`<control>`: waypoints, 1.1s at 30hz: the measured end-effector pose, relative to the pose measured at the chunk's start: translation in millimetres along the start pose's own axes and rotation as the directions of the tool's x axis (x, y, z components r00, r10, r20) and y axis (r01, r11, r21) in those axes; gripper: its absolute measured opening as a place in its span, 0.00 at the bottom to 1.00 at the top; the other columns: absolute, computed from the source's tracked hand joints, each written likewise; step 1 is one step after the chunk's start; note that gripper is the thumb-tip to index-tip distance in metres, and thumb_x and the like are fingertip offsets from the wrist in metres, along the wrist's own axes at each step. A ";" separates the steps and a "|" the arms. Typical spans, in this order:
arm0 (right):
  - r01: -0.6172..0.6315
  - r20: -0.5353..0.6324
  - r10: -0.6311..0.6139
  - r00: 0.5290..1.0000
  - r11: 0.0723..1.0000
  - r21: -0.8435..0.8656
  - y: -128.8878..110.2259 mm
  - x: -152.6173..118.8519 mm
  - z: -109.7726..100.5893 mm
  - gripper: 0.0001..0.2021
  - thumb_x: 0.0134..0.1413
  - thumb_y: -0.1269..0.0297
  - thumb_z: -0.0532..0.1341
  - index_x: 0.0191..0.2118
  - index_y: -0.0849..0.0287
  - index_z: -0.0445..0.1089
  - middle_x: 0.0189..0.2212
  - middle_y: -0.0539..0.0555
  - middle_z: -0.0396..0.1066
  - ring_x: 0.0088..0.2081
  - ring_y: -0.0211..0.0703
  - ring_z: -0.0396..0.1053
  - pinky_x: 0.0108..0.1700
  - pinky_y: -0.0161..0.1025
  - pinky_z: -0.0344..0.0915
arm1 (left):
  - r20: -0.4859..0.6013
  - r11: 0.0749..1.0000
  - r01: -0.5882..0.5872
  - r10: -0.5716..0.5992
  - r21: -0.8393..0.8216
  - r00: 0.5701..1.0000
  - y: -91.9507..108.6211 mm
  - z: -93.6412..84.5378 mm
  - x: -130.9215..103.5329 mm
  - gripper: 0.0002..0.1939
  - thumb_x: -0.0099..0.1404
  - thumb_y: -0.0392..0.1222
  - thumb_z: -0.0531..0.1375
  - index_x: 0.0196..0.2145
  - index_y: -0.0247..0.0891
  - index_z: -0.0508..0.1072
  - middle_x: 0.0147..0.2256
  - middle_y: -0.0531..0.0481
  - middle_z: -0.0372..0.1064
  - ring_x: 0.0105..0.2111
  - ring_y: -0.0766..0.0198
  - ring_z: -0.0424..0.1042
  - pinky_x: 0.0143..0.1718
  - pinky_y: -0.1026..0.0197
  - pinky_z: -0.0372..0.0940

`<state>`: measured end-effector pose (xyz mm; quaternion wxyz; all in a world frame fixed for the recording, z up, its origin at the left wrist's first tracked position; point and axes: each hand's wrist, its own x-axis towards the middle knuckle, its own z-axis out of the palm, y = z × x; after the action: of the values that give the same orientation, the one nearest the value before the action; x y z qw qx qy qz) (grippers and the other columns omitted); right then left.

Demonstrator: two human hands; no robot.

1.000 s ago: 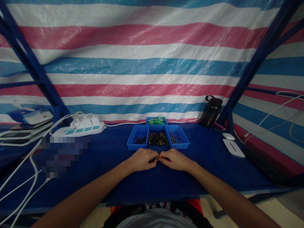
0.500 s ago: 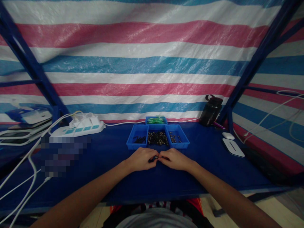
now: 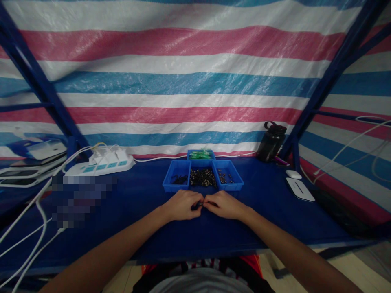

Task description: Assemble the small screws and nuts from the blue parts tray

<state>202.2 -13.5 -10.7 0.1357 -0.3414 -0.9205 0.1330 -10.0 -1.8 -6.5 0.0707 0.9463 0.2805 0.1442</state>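
Observation:
My left hand is closed in a pinch on a small dark piece, too small to name. Fingertip to fingertip with it, my right hand pinches at the right end of the same spot; what lies in its fingers is mostly hidden. Just beyond both hands is a blue bin of many small black and brass-coloured parts. The left blue bin holds thin black pieces. A few small metallic parts lie in the right blue bin.
Behind stands another blue bin with green packets. A white power strip and cables occupy the left side. On the right are a dark bottle, a white flat device and a small white case.
Both hands stay in the same place, fingertips together. Only a slight shift of the fingers around the small piece shows.

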 end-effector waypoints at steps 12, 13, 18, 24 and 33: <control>0.005 -0.010 -0.005 1.000 0.999 -0.036 -0.2 -0.1 1.5 0.09 0.63 0.64 0.53 0.35 0.59 0.69 0.28 0.51 0.73 0.29 0.37 0.69 0.31 0.31 0.55 | -0.004 1.000 0.018 -0.018 -0.024 1.000 1.1 0.8 0.8 0.02 0.57 0.37 0.57 0.29 0.39 0.65 0.26 0.56 0.66 0.26 0.67 0.66 0.26 0.66 0.53; 0.007 -0.012 -0.007 1.000 0.999 -0.039 -0.2 0.0 1.6 0.09 0.63 0.64 0.53 0.35 0.59 0.69 0.28 0.51 0.73 0.29 0.37 0.69 0.31 0.31 0.55 | -0.005 0.999 0.028 -0.028 -0.030 1.000 1.1 1.6 0.8 0.01 0.58 0.37 0.57 0.30 0.39 0.65 0.26 0.56 0.66 0.26 0.67 0.66 0.26 0.66 0.53; 0.005 -0.011 -0.006 1.000 0.998 -0.057 -0.5 0.0 2.0 0.09 0.62 0.64 0.53 0.35 0.59 0.70 0.27 0.51 0.73 0.28 0.37 0.68 0.31 0.31 0.55 | -0.007 0.997 0.050 -0.051 -0.054 0.999 1.5 3.7 0.3 0.02 0.58 0.37 0.56 0.32 0.39 0.68 0.27 0.55 0.66 0.25 0.67 0.65 0.26 0.67 0.54; -0.003 -0.033 0.001 0.999 0.999 -0.054 -1.4 -0.3 2.0 0.09 0.61 0.65 0.54 0.35 0.59 0.70 0.27 0.50 0.73 0.28 0.37 0.68 0.30 0.31 0.54 | -0.027 0.992 0.060 -0.063 -0.108 0.998 1.1 3.5 0.2 0.04 0.58 0.37 0.57 0.33 0.38 0.70 0.27 0.55 0.67 0.25 0.68 0.64 0.25 0.67 0.53; -0.007 -0.052 0.004 0.999 0.998 -0.065 -0.9 -1.1 2.7 0.09 0.61 0.64 0.54 0.34 0.59 0.70 0.26 0.50 0.73 0.27 0.36 0.68 0.29 0.31 0.54 | -0.020 0.979 0.100 -0.105 -0.177 0.994 1.7 2.6 1.5 0.06 0.57 0.36 0.58 0.34 0.38 0.72 0.24 0.57 0.64 0.23 0.69 0.62 0.25 0.68 0.51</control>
<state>201.5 -15.3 -13.1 0.1481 -0.3516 -0.9195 0.0945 -7.1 -2.5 -8.3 0.1570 0.9184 0.3162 0.1785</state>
